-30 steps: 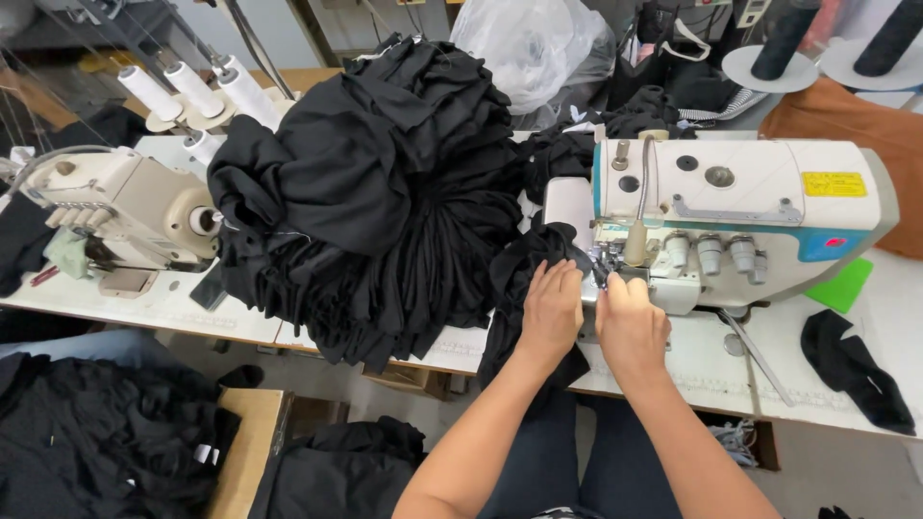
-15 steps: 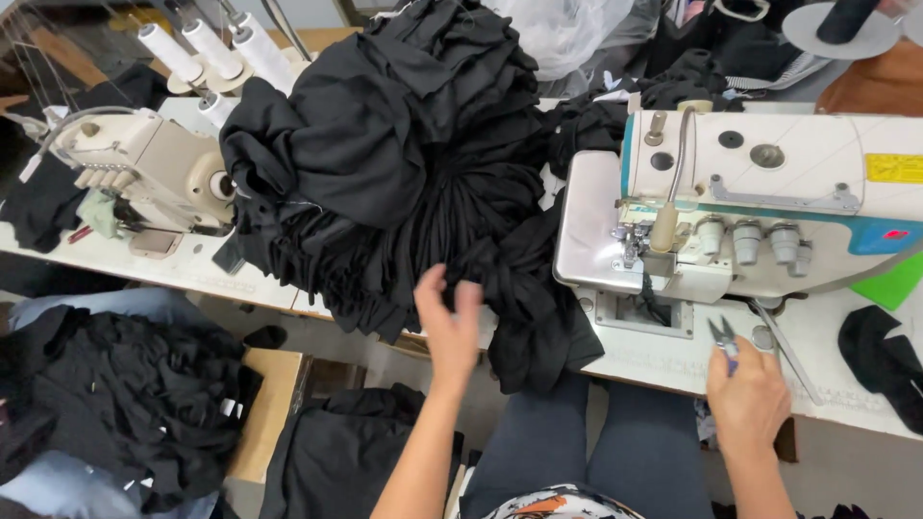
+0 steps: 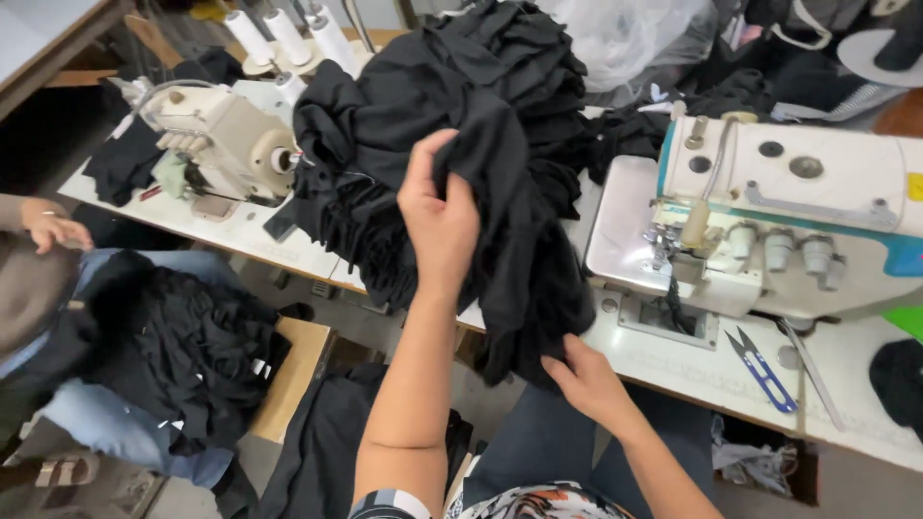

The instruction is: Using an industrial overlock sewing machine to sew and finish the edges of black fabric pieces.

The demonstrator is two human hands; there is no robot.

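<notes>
Black knit fabric piece [image 3: 519,240], hanging over the table's front edge, between the big heap of black garments [image 3: 452,125] and the white overlock machine [image 3: 769,221]. Left hand [image 3: 439,216] clamped on its upper part, fingers curled into the folds, thumb outward. Right hand [image 3: 586,377] closed on the lower hem, below the table edge; how tight that pinch is, hard to say, since cloth hides the fingertips.

Risks, as a judgement: heap leaning close beside the lifted piece, so a pull could drag neighbouring garments off the edge onto the pile on the floor [image 3: 327,452]. Loose cloth also hangs near the machine's needle area [image 3: 673,240], likely to snag there. Blue-handled thread snips [image 3: 760,363] lying open-bladed on the table just right of the right hand, easy to sweep off.

White work table [image 3: 673,360], scuffed, carrying a second, cream overlock machine [image 3: 216,139] at left with white thread cones [image 3: 288,34] behind. Another person's hand [image 3: 53,226] at far left, more black cloth [image 3: 192,356] on that lap. Crowded workshop.
</notes>
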